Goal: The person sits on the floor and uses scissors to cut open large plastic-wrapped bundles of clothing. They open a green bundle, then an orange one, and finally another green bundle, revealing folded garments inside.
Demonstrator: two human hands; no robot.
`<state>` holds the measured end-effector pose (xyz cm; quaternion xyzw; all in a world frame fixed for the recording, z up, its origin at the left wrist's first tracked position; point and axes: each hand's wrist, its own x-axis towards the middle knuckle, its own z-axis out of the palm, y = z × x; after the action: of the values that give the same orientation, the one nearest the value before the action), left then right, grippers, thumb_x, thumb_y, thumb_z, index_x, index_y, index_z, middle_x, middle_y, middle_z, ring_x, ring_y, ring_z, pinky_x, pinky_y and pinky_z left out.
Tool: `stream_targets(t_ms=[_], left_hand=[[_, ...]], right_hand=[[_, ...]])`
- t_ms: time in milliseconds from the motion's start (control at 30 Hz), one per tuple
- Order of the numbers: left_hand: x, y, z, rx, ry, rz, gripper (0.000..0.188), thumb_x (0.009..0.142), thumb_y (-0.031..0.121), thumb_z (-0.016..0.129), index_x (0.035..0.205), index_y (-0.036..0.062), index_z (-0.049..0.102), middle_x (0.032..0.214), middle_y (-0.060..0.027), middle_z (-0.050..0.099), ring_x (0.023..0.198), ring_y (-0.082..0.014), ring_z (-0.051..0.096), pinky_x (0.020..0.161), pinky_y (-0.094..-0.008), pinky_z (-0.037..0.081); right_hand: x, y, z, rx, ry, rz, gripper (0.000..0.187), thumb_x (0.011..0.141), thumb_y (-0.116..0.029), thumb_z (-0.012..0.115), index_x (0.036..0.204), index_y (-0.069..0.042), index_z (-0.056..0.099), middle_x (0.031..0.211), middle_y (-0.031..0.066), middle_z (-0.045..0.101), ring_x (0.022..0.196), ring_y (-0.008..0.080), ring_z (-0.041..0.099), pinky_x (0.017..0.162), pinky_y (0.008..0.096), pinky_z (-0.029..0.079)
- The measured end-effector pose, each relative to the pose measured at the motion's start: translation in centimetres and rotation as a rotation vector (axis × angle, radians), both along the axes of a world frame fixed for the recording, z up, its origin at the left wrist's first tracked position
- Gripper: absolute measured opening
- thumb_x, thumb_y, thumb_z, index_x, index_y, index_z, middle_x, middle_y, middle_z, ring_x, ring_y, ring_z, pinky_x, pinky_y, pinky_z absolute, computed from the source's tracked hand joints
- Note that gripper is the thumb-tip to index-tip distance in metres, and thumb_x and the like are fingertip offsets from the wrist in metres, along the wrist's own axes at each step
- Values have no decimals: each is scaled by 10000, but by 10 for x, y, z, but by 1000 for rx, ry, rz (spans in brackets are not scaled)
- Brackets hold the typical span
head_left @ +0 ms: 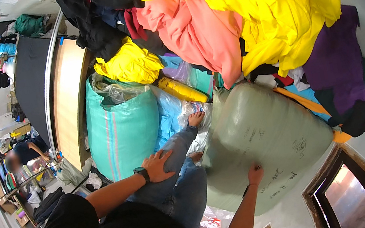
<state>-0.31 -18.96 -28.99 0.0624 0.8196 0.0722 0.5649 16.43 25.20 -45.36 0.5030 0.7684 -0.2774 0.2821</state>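
Note:
My left hand (158, 166), with a dark watch (142, 174) on its wrist, rests on my raised knee in blue jeans (177, 150). Its fingers lie spread, holding nothing. My right hand (255, 174) is closed at the side of a big, bulging grey-green sack (236, 141). A small dark bit shows at its fingertips, too small to name. Dark handwriting marks the sack's surface around that hand. One bare foot (196, 119) is propped on light plastic wrapping between this sack and a turquoise striped sack (124, 132).
Heaped yellow cloth (285, 9), salmon cloth (199, 33) and purple cloth (335, 60) rise behind the sacks. A yellow roll (182, 90) lies between them. At left stand a wooden panel (69, 98) and a person (27, 151) farther off. A dark-framed opening (344, 184) is at lower right.

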Motion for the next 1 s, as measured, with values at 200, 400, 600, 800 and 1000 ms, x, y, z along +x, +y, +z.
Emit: stream_targets(t_ms=[200,400,600,800,1000], left_hand=[[7,-9,-1,-16,-93,81,979,806,704,668,1601,291,274,1593,-212,332,1403,-441,416,1121,-568,371],[26,2,-2,-8,-36,224,976,813,691,673,1600,265,281,1582,-208,340,1401,-440,413,1124,-568,369],[51,19,11,-56,48,362,982,817,676,680,1606,259,271,1584,-205,331,1404,-456,393,1126,-576,364],[73,29,18,-77,95,449,971,816,665,675,1606,263,278,1592,-214,320,1398,-449,401,1118,-586,364],[85,32,17,-65,112,504,966,825,648,679,1607,258,269,1592,-220,313,1398,-457,399,1113,-594,363]], right_hand=[[-236,28,-37,108,481,147,408,1038,-291,531,1157,86,634,1187,300,608,1076,428,639,856,479,532],[-385,-1,-71,86,167,720,515,985,-489,508,1222,-70,690,1222,221,680,1151,396,631,968,485,505],[-412,-30,-83,61,-82,865,573,907,-535,565,1317,-149,670,1317,166,664,1239,359,612,1058,455,471],[-443,-26,-125,17,-150,1001,723,803,-498,665,1372,-55,602,1381,238,601,1309,368,561,1101,444,439],[-438,-8,-160,-95,-36,1013,685,825,-378,699,1358,34,576,1391,275,580,1304,389,556,1089,405,438]])
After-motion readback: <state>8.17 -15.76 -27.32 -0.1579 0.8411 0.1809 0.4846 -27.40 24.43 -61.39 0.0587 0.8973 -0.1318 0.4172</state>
